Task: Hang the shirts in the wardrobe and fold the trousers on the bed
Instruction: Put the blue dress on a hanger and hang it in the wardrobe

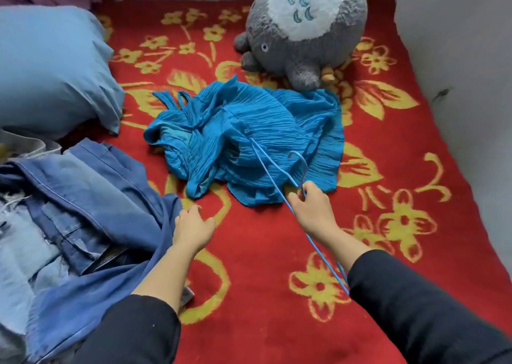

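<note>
The right hand (310, 211) pinches a blue wire hanger (270, 174) just below its hook. The hanger's far end lies on the crumpled teal top (243, 131) mid-bed (277, 253), perhaps already inside it. The left hand (194, 225) hovers open and empty beside the denim pile (83, 197). It would be best to find the neckline with the left hand, hold it open, then feed each hanger shoulder under a strap.

Left hand (194, 225) hovers open; right hand (310, 205) pinches a hanger (272, 175).
</note>
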Demonstrator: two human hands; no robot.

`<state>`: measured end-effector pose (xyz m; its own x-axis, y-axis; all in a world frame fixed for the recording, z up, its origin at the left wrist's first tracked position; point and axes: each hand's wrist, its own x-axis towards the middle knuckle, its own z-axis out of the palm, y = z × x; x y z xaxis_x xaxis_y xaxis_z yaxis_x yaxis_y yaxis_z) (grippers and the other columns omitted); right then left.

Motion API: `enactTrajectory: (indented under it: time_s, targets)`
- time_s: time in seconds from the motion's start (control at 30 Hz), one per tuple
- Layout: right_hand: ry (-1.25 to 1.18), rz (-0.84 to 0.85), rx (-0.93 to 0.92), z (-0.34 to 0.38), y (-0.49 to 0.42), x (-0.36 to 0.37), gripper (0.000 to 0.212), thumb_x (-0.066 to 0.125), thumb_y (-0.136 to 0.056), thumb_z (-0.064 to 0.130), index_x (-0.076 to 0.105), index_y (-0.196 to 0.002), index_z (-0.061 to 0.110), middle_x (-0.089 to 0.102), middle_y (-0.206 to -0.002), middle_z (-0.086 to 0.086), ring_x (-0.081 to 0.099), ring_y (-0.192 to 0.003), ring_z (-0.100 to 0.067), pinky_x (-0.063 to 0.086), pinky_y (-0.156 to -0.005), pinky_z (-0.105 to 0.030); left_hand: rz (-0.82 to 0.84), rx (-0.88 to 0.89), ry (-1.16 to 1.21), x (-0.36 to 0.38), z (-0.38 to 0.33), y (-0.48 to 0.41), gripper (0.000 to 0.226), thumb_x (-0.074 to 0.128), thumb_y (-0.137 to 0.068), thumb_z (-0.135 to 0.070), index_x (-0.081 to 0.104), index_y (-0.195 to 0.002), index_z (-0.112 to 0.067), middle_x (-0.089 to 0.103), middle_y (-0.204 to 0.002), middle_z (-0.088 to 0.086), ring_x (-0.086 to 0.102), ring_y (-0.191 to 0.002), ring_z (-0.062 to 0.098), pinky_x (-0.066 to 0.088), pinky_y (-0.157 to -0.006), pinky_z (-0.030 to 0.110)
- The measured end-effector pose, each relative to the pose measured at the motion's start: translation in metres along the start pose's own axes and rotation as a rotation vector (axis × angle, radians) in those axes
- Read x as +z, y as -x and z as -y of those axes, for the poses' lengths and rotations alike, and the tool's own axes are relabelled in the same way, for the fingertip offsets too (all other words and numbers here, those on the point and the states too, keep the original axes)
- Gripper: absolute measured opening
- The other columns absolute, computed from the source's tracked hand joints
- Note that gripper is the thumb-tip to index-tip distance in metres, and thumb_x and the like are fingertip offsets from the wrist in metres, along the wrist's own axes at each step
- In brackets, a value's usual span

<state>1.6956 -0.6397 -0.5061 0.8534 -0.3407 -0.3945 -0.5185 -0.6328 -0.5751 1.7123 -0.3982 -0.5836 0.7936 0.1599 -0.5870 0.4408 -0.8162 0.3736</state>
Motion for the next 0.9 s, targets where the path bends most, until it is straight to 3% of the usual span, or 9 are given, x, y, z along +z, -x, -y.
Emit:
enactTrajectory:
  time_s: [0.17,0.3,0.43,0.53,0.6,0.7,0.77,0.8,0.9]
  targets:
    - [0.029,0.004,-0.044,-0.024,-0.049,0.045,0.027,0.051,-0.092,0.027,0.037,-0.071,0.016,0.045,-0.059,0.002,0.043,-0.059,-0.024,0.033,-0.060,-0.039,-0.073,-0.232,0.312,0.021,0.009,-0.071,0.043,0.038,-0.092,-0.028,0.046,-0.132,-0.013,0.056,-0.126,0.018,0.051,-0.115,0.038,0.043,-0.095,0.050]
    - [-0.023,0.104,-0.015,-0.045,-0.068,0.083,0.045,0.048,-0.094,0.026,0.028,-0.055,0.016,0.031,-0.050,0.003,0.033,-0.056,-0.022,0.024,-0.054,-0.037,-0.123,-0.181,0.284,0.035,0.017,-0.112,0.050,0.036,-0.095,-0.027,0.033,-0.143,-0.015,0.044,-0.142,0.013,0.033,-0.133,0.037,0.033,-0.106,0.052]
    - [-0.031,0.205,-0.034,-0.046,-0.076,0.107,0.043,0.043,-0.099,0.029,0.041,-0.060,0.012,0.042,-0.054,0.000,0.038,-0.057,-0.020,0.028,-0.057,-0.036,-0.133,-0.140,0.211,0.034,0.015,-0.140,0.058,0.043,-0.098,-0.029,0.021,-0.150,-0.018,0.030,-0.153,0.005,0.011,-0.142,0.029,0.016,-0.112,0.046]
    - [-0.076,0.269,-0.020,-0.042,-0.076,0.126,0.043,0.041,-0.099,0.037,0.045,-0.066,0.010,0.045,-0.058,0.001,0.039,-0.059,-0.019,0.032,-0.057,-0.035,-0.148,-0.091,0.227,0.035,0.020,-0.153,0.036,0.053,-0.088,-0.039,0.057,-0.116,-0.017,0.062,-0.113,0.008,0.041,-0.121,0.033,0.035,-0.097,0.047]
    - [-0.183,0.269,0.034,-0.035,-0.073,0.138,0.051,0.040,-0.092,0.052,0.048,-0.071,0.007,0.050,-0.062,-0.004,0.045,-0.060,-0.027,0.041,-0.059,-0.038,-0.142,0.094,0.319,0.040,0.022,-0.147,0.035,0.058,-0.079,-0.042,0.059,-0.083,-0.007,0.061,-0.075,0.005,0.057,-0.083,0.024,0.046,-0.070,0.040]
    - [-0.347,0.231,0.129,-0.019,-0.074,0.150,0.050,0.045,-0.094,0.054,0.050,-0.076,0.008,0.054,-0.065,-0.011,0.049,-0.054,-0.022,0.042,-0.048,-0.028,0.123,0.310,0.387,0.061,0.027,-0.110,0.026,0.060,-0.079,-0.036,0.066,-0.080,-0.011,0.058,-0.067,-0.006,0.052,-0.064,0.013,0.044,-0.061,0.033]
    - [-0.415,0.247,0.173,-0.006,-0.079,0.155,0.045,0.049,-0.095,0.050,0.057,-0.081,0.008,0.054,-0.062,-0.006,0.050,-0.053,-0.016,0.040,-0.051,-0.026,0.293,0.407,0.331,0.069,0.032,-0.080,0.030,0.055,-0.078,-0.030,0.072,-0.103,-0.023,0.066,-0.091,-0.011,0.056,-0.092,0.010,0.046,-0.089,0.029]
    - [-0.418,0.284,0.179,-0.001,-0.081,0.158,0.043,0.052,-0.093,0.049,0.061,-0.082,0.009,0.054,-0.061,-0.004,0.050,-0.054,-0.015,0.039,-0.054,-0.028,0.337,0.456,0.277,0.070,0.033,-0.067,0.037,0.054,-0.078,-0.022,0.070,-0.111,-0.021,0.063,-0.099,-0.014,0.048,-0.100,0.005,0.037,-0.094,0.015]
    - [-0.363,0.357,0.152,0.000,-0.084,0.167,0.028,0.063,-0.090,0.030,0.066,-0.071,0.010,0.058,-0.062,-0.003,0.048,-0.058,-0.012,0.039,-0.056,-0.032,0.488,0.505,0.278,0.064,0.021,-0.040,0.046,0.051,-0.080,0.008,0.065,-0.118,-0.014,0.058,-0.095,-0.022,0.047,-0.091,-0.007,0.032,-0.079,0.001]
